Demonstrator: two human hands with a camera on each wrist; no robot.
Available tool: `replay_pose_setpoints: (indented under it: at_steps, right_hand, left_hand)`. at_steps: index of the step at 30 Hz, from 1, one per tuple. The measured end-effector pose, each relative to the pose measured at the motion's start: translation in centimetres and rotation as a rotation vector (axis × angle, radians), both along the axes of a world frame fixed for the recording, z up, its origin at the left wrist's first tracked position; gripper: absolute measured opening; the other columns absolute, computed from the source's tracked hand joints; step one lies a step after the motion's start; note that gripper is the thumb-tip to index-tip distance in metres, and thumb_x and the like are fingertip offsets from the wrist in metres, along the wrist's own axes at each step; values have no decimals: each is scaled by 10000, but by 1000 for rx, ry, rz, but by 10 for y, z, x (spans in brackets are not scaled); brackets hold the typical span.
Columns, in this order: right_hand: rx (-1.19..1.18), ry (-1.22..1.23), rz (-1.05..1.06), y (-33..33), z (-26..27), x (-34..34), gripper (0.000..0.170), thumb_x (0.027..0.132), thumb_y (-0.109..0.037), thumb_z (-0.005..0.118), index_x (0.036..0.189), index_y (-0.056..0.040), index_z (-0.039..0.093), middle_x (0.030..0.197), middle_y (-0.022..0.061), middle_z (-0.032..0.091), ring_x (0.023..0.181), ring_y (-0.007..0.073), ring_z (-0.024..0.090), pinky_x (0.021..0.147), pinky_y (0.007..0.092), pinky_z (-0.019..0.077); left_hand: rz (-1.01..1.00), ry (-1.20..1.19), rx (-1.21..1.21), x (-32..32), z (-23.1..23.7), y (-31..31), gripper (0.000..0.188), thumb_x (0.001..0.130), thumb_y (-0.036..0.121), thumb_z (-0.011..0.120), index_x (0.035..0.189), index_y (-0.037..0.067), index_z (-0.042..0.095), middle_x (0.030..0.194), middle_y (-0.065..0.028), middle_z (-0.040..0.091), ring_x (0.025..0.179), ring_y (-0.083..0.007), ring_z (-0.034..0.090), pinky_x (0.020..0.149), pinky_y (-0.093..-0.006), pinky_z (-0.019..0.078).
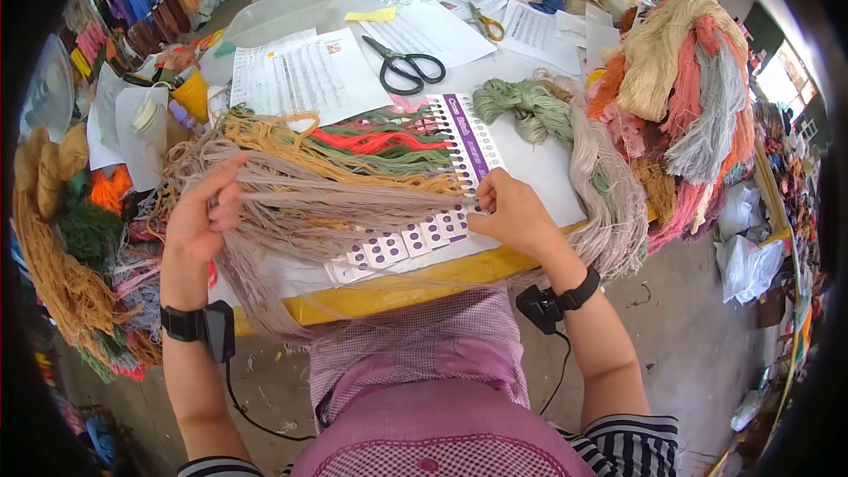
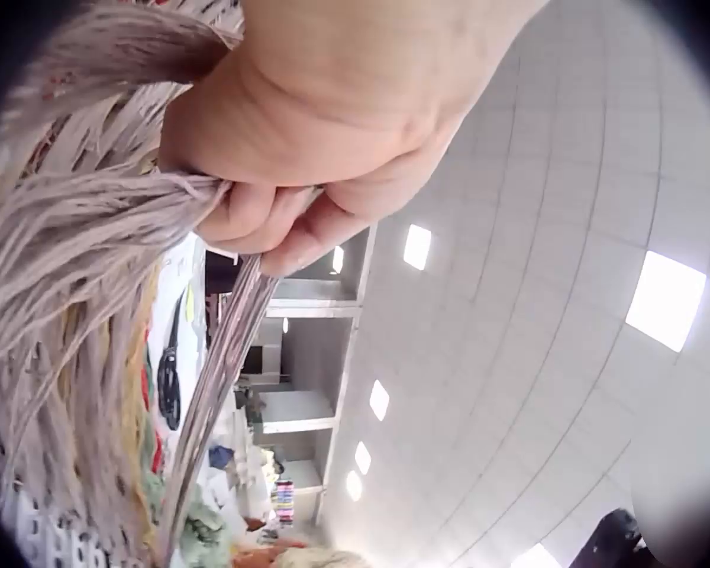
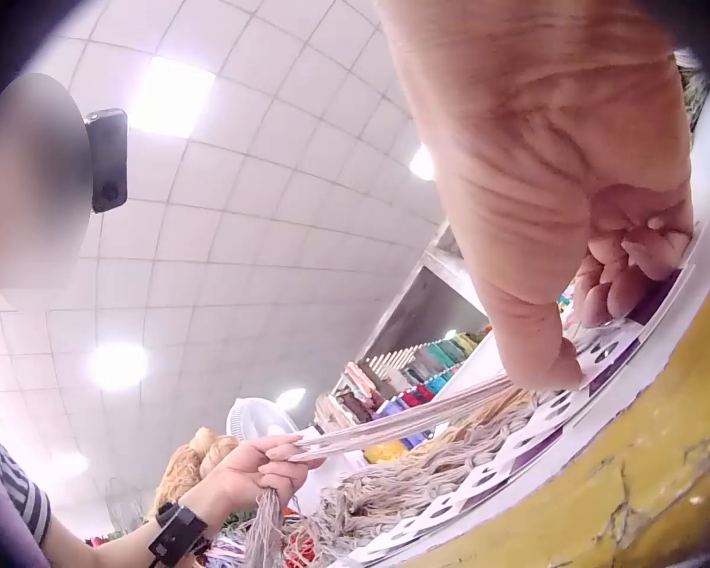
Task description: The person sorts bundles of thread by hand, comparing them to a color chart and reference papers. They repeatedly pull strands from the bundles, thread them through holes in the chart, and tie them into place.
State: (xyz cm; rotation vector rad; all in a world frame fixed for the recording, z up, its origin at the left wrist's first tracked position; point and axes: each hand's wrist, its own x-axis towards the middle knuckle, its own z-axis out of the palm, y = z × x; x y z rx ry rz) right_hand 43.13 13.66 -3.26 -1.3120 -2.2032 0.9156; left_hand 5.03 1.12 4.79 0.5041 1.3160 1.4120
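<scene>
Grey thread on a punched card, held between two hands. The grey thread (image 1: 353, 200) is a taut strand above the near part of the desk (image 1: 397, 283). In the head view its long axis runs nearly left to right, roughly along the desk's near edge and across the direction of the card's purple band. One end points right, to the holed edge of the card (image 1: 468, 137); the other points left, to the left hand (image 1: 205, 216). The left hand grasps the strand in curled fingers, and loose lengths hang below it. The right hand (image 1: 514, 216) pinches the right end between thumb and forefinger at the card's lower part. In the right wrist view the same strand slopes up from the left hand to the right thumb.

Beyond the strand, gold thread (image 1: 274, 137) and red thread (image 1: 380, 141) lie in much the same direction, their right ends at the card's holes. Below the strand, a row of white tabs with purple dots (image 1: 408, 241) shows partly covered. Black scissors (image 1: 404, 71) rest on printed sheets (image 1: 309, 75) farther back, and a green skein (image 1: 530, 106) lies just right of the card.
</scene>
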Motion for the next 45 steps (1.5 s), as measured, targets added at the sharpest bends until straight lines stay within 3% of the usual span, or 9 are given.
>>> replay_pose_setpoints:
  at_steps: [9,16,20,25,29,31,37,39,45]
  right_hand:
    - [5,-48,-45,-2,1,-3,364,655,-200,754,907,-8,574,817,123,654,766,256,642,702,342,509]
    - [90,-47,79,-24,21,-11,313,701,-153,729,929,-16,563,817,105,634,759,248,621,699,364,502]
    - [129,301,460,-65,61,-63,317,753,-95,699,1038,-22,580,1010,91,638,931,234,618,785,361,503]
    - [-169,483,1112,-117,100,-134,479,790,-106,713,1242,-51,564,1161,65,632,1125,215,574,956,346,454]
    - [-658,280,1002,-103,106,-112,196,889,-120,639,1037,9,639,897,66,683,756,114,624,704,243,499]
    - [-703,386,940,-105,99,-122,219,924,-182,607,1026,8,643,862,58,677,689,90,590,637,221,470]
    - [-942,253,1193,-142,69,-162,697,954,-631,298,1181,-30,569,784,68,636,587,99,513,527,225,390]
    - [-1350,277,1230,-157,76,-175,840,919,-734,184,1300,-57,504,800,79,628,594,112,506,516,239,372]
    - [-664,616,731,-153,99,-209,823,898,-755,162,1529,-234,73,1195,98,571,884,158,537,610,265,386]
  left_hand:
    - [167,-209,199,-85,-26,20,320,911,144,623,1199,36,535,738,18,520,493,-66,439,397,-191,236]
    - [225,887,-142,-63,25,-47,596,955,492,508,1269,-13,531,1143,-142,658,805,-222,710,468,-207,464]
    - [-414,155,66,26,44,-70,516,998,474,404,1182,17,555,1026,-168,677,701,-193,696,430,-262,506]
    - [-1284,267,192,120,66,-106,619,1006,552,277,1066,39,619,692,-76,657,410,-99,451,425,-199,338]
    - [-1054,16,92,78,40,-142,670,1011,555,235,1021,28,648,505,3,526,394,-100,417,427,-215,337]
    - [-713,449,-148,65,31,-142,681,1006,560,225,1025,19,638,484,22,447,391,-95,395,422,-223,328]
    - [-836,95,48,57,52,-149,260,908,154,625,1126,14,648,1175,-160,651,643,-119,617,549,-272,495]
    - [-216,552,643,62,48,-153,345,868,211,688,1148,12,652,1280,-123,600,890,-162,646,754,-319,530]
    - [193,1491,393,32,55,-148,420,776,248,765,1121,27,673,1200,-146,635,944,-259,645,826,-347,504]
